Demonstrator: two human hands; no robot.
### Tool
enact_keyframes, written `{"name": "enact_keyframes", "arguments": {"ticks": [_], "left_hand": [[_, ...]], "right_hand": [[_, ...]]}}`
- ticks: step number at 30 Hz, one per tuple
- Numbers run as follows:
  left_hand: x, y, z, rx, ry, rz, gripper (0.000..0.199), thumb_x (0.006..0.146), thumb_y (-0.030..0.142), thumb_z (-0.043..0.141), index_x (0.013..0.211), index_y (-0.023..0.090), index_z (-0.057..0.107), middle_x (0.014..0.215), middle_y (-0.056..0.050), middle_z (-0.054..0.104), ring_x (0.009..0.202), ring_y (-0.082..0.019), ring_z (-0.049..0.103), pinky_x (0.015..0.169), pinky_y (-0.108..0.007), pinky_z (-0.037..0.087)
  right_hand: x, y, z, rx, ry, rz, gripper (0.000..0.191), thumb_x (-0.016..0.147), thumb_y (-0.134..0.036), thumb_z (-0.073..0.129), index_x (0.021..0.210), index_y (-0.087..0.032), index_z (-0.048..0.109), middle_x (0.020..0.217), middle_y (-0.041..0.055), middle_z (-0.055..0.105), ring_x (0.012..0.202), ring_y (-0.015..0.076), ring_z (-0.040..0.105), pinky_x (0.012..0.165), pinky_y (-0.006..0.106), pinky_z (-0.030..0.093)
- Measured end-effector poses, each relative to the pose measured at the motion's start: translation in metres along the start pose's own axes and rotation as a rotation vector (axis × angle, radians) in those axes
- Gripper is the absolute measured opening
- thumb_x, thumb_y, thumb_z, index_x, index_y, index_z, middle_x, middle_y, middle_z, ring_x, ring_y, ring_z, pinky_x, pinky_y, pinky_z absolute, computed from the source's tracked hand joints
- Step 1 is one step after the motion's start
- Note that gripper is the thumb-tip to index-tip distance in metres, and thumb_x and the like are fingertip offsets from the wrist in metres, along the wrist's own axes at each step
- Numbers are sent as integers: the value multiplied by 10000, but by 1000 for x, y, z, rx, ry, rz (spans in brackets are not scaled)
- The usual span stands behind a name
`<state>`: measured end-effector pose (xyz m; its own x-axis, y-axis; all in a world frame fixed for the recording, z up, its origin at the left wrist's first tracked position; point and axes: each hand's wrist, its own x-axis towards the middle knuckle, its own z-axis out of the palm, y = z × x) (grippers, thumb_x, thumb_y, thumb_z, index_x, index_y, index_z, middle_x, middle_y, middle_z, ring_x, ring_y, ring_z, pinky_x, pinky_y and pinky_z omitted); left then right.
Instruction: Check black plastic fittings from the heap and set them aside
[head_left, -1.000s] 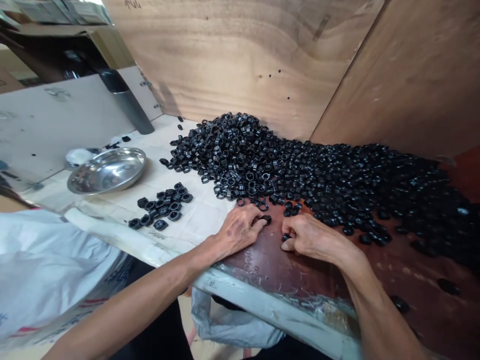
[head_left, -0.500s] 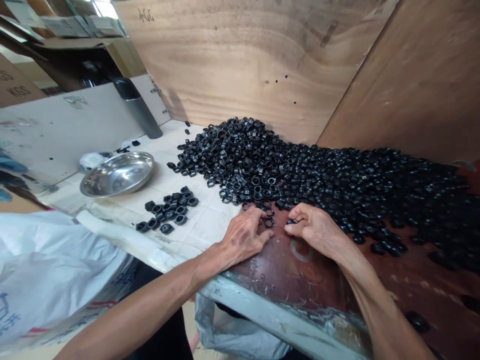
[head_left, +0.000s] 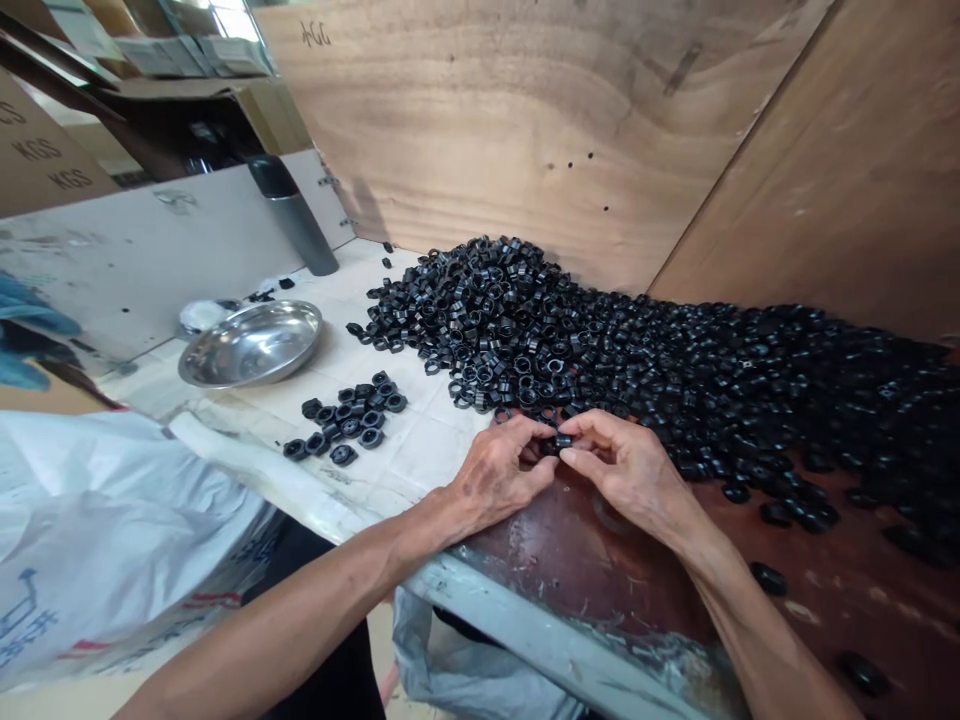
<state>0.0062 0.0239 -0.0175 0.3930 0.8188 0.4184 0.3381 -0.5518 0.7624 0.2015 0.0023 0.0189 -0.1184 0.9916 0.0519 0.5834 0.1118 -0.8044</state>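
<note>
Head view: a surface bears a heap of small black parts, spread from ten to three o'clock of the hands. The left grip at nine o'clock and right grip at three are pinched on a black piece between them, whether one part or two cannot be told. Probably light, stiff, slightly slippery and hardly fragile, it is best held by its outer rim; visible portions are dark, faintly glossy.

Brightens toward the upper-left window, dims at right, glints off the steel bowl, throws a soft shadow on the wooden panel, blurs the black pile toward the right edge, and skews the bottle with wide-angle distortion.
</note>
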Motion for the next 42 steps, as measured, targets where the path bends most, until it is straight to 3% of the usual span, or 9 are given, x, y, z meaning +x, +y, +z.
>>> {"name": "enact_keyframes", "arguments": {"ticks": [8,13,21,26,29,32,35,40,42], "left_hand": [[4,2,-5,-305,25,-53,244,842,203,738,1082,168,715,1035,-66,684,879,-164,697,745,-272,605],[4,-2,-5,-381,41,-6,260,851,209,770,1108,190,739,1085,-75,679,951,-164,688,786,-271,605],[4,-3,-6,-379,101,101,268,843,179,789,1108,182,746,1077,-85,734,1013,-181,707,910,-315,595],[5,-2,-8,-358,109,134,271,854,172,777,1124,169,751,1088,-98,746,1022,-178,713,930,-306,592],[6,0,-8,-382,100,72,248,856,198,777,1101,168,758,1094,-97,744,1023,-186,713,928,-315,596],[5,3,-8,-495,88,-94,255,855,234,777,1096,163,736,1042,-84,750,937,-190,732,850,-318,622],[4,5,-8,-539,72,-138,228,858,238,768,1066,158,717,1010,-75,749,892,-185,732,818,-316,623],[5,3,-9,-365,74,54,174,838,202,785,999,160,732,1020,-84,749,980,-196,706,913,-332,579],[5,3,-9,-412,72,7,185,831,195,790,1001,159,727,1026,-82,739,962,-189,707,873,-311,588]], "right_hand": [[-2,-5,-6,69,-5,-82,169,912,-320,654,1043,-254,737,1047,32,732,897,195,696,795,301,548],[-4,-9,-6,101,7,-44,202,909,-346,680,1081,-242,689,969,16,728,823,175,682,751,281,541],[-4,-9,-2,-44,39,-71,200,959,-432,634,1014,-262,723,785,-13,736,716,165,686,658,255,489],[-2,-8,6,-200,135,-261,268,1011,-382,558,860,-223,713,739,10,697,678,161,645,668,273,462],[-4,-8,9,-148,225,-317,167,998,-338,585,1023,-210,689,877,33,722,740,163,665,709,269,491],[-5,-8,8,-124,176,-360,167,979,-301,603,1103,-212,670,933,43,719,805,176,675,751,274,511],[-5,-7,4,-135,119,-307,138,980,-305,596,1050,-227,685,801,11,703,735,169,661,712,268,496],[-3,-5,4,-222,161,-199,391,1025,-408,517,702,-217,624,589,-18,582,546,131,549,574,261,404],[-3,-6,5,-207,204,-213,340,1025,-397,518,769,-213,645,620,-16,598,568,132,563,597,258,418]]}}
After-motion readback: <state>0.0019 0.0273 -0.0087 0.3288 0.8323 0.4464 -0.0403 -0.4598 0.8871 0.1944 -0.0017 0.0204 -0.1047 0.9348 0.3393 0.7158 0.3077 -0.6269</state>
